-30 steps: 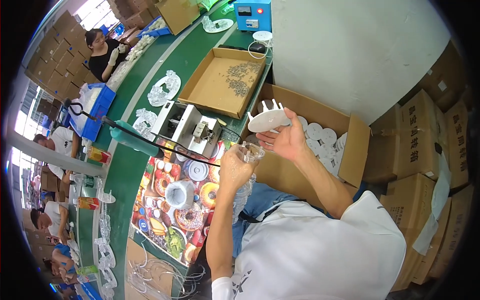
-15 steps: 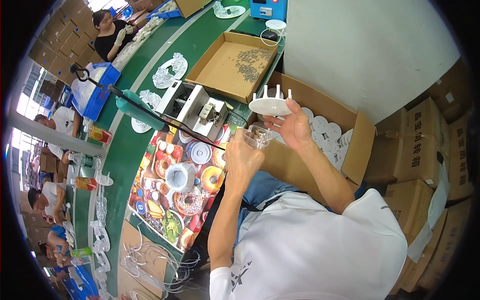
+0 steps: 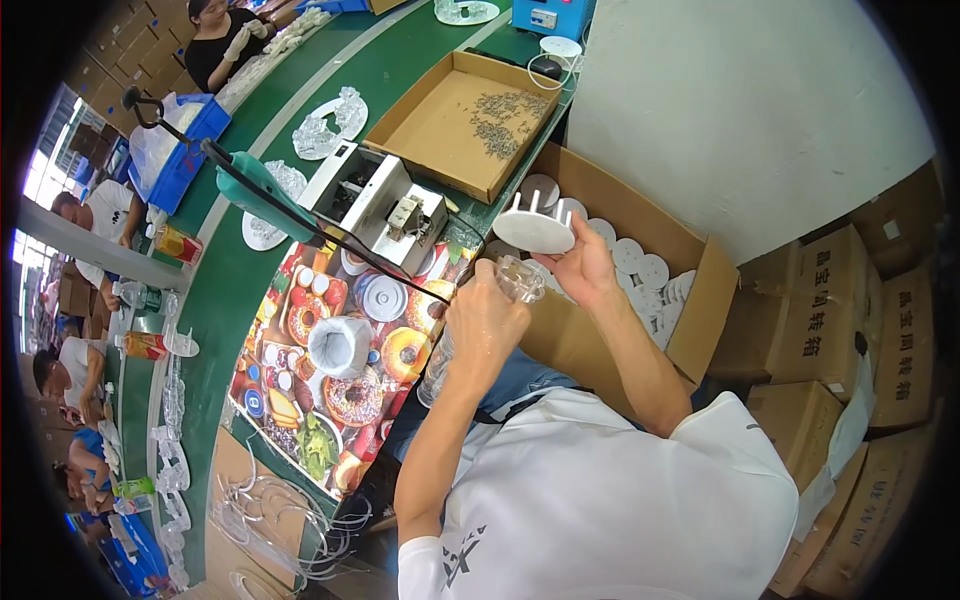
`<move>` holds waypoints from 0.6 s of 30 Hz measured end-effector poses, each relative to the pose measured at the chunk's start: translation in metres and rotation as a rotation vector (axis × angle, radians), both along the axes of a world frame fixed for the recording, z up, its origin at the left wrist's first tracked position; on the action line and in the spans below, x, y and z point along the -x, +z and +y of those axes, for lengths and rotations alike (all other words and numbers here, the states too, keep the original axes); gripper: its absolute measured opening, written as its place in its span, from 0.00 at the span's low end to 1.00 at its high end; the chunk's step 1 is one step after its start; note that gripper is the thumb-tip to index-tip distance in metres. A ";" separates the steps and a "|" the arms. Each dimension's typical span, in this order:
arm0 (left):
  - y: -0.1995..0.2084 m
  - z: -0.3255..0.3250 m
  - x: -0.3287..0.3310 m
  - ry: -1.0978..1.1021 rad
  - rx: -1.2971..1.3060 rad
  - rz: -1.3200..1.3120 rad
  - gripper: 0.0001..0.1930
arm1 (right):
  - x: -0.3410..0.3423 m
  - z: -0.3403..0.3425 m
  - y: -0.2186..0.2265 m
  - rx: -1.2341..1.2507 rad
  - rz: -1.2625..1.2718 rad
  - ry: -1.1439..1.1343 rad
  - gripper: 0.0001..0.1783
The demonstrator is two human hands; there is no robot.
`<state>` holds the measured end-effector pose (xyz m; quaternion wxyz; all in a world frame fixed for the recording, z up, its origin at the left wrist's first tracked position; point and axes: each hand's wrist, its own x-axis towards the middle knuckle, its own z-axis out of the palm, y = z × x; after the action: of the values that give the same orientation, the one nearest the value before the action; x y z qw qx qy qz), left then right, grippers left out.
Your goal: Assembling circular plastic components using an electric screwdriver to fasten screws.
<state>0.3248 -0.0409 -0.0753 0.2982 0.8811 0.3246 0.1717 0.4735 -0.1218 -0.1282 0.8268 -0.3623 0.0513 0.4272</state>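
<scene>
My left hand [image 3: 487, 322] is closed around a clear plastic part [image 3: 520, 279] with rounded projections; more clear plastic [image 3: 436, 372] shows beside that wrist. In my right hand [image 3: 588, 264] is a white disc with pegs [image 3: 534, 232], gripped by its edge and tilted, pegs pointing up and away. The disc sits just above the clear part, and I cannot tell whether they touch. Below and behind my right hand stands an open cardboard box [image 3: 708, 318] holding many white discs [image 3: 627, 256].
A powered screwdriver [image 3: 262, 192] hangs left, above a white machine [image 3: 385, 210]. Behind is a shallow carton of small screws [image 3: 420, 130]. A lined round container [image 3: 340, 347] stands on the patterned mat [image 3: 290, 400]. Clear tubing [image 3: 270, 515] lies nearer. Co-workers sit across the green bench.
The white disc has come down and tipped, showing more of its flat face. The clear part has turned in my left hand. The whole view has shifted slightly.
</scene>
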 end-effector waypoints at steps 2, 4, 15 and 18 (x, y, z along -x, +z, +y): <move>-0.001 -0.005 -0.007 0.024 0.017 0.020 0.13 | 0.002 0.000 0.003 0.063 -0.097 -0.103 0.21; -0.003 -0.008 -0.012 0.045 0.033 0.039 0.14 | -0.007 -0.005 -0.020 0.070 -0.239 -0.059 0.18; -0.014 -0.014 -0.015 -0.011 -0.048 0.158 0.14 | -0.029 -0.009 -0.019 0.194 -0.502 -0.154 0.14; -0.012 -0.011 -0.018 -0.006 -0.123 0.121 0.15 | -0.032 -0.018 -0.007 0.262 -0.554 -0.138 0.11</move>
<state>0.3431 -0.0523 -0.0874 0.2238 0.9074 0.3283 0.1369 0.5055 -0.1395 -0.1350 0.7828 -0.5639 -0.0968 0.2449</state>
